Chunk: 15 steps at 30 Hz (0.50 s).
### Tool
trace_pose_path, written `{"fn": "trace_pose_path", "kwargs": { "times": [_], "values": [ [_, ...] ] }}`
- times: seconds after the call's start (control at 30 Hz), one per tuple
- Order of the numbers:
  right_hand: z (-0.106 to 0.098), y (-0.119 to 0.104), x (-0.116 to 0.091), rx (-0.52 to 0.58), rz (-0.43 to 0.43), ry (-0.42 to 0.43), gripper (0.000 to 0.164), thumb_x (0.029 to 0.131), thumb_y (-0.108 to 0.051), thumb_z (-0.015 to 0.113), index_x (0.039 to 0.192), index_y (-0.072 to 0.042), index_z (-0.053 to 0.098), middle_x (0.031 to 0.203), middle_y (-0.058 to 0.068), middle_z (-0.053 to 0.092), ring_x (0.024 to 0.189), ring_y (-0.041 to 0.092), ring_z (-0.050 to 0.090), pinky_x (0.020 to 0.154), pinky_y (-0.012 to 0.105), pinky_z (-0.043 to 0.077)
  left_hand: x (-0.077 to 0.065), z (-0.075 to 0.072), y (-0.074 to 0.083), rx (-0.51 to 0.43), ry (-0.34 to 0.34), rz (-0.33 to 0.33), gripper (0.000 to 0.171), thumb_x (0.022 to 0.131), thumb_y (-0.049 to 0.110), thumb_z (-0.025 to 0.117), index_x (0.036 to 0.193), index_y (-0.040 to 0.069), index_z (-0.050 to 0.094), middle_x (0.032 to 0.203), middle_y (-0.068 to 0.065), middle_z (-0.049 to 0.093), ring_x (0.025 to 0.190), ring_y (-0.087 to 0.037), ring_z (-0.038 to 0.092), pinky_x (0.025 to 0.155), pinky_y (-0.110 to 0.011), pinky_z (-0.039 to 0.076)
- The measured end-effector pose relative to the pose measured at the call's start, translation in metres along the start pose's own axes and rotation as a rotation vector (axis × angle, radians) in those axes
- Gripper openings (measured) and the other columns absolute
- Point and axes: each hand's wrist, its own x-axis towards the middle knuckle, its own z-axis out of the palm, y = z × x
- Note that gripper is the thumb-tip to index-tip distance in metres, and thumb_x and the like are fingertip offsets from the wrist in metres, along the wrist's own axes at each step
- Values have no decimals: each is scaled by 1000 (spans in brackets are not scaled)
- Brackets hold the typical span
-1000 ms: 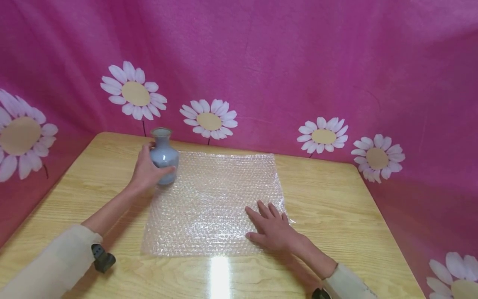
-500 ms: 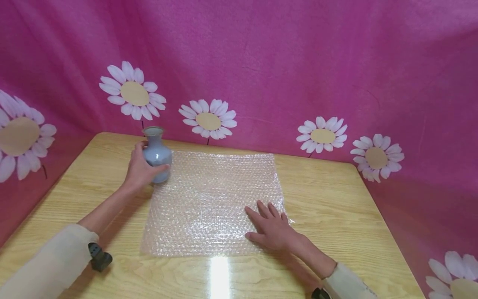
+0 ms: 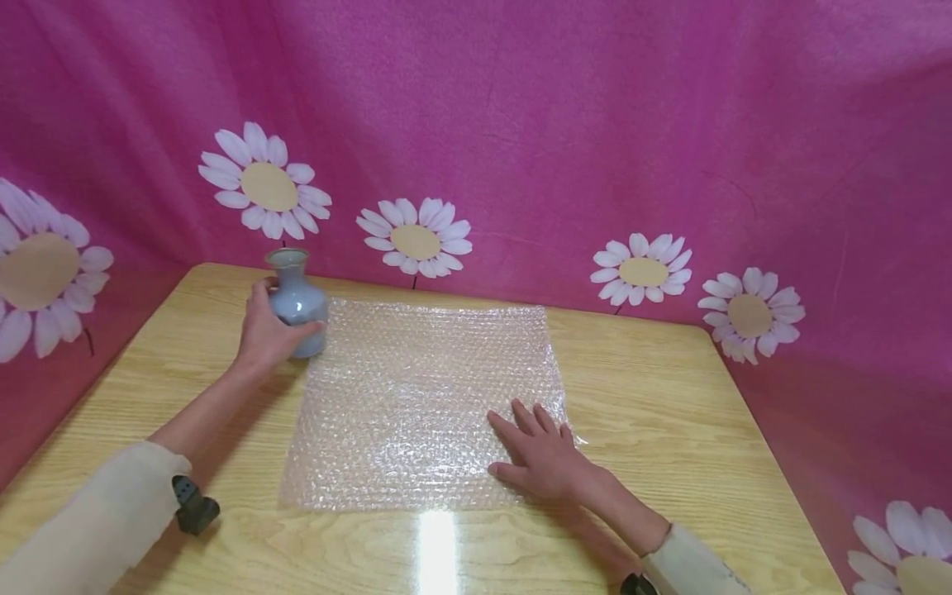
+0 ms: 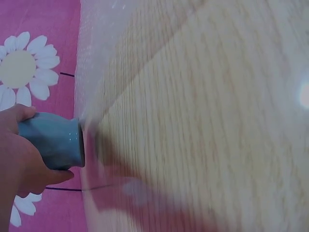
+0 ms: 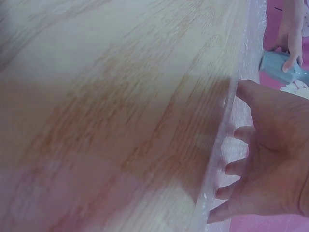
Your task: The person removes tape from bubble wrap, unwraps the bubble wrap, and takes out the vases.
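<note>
A glazed grey-blue vase [image 3: 296, 299] with a narrow neck and flared brown-edged rim stands nearly upright at the far left. My left hand [image 3: 268, 330] grips its body, fingers behind and thumb across the front. In the left wrist view the vase's base [image 4: 77, 143] is just above the wooden surface. A square sheet of clear bubble wrap [image 3: 416, 397] lies flat, its upper left edge beside the vase. On the sheet's right part rests my right hand [image 3: 543, 459], palm down with fingers spread. The right wrist view shows those fingertips [image 5: 235, 167] touching the wrap.
A light wood-grain table [image 3: 654, 413] carries everything. Behind and at both sides hangs a pink cloth [image 3: 521, 149] printed with white daisies. Small black devices [image 3: 195, 504] sit at both sleeve cuffs. Glare shines near the front edge.
My left hand has carried the vase leftward and slightly back, from over the bubble wrap's left part to its left edge. The right hand and the sheet have stayed put.
</note>
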Motion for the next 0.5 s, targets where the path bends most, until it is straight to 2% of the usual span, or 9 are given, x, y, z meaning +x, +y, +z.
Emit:
{"fn": "trace_pose_path", "kwargs": {
  "times": [0.17, 0.5],
  "values": [
    [0, 0, 0, 4, 2, 3, 71, 98, -52, 56, 158, -25, 31, 163, 21, 15, 145, 52, 9, 105, 79, 12, 5, -3, -3, -6, 27, -30, 93, 79, 9, 81, 149, -4, 22, 141, -32, 38, 126, -47, 41, 105, -60, 36],
    [-1, 0, 1, 0, 5, -1, 72, 98, -52, 56, 158, -24, 30, 163, 20, 15, 145, 51, 9, 106, 78, 12, 14, -9, -6, 9, 98, -19, 90, 78, 6, 81, 147, -3, 24, 141, -30, 37, 127, -45, 39, 106, -58, 35]
  ]
}}
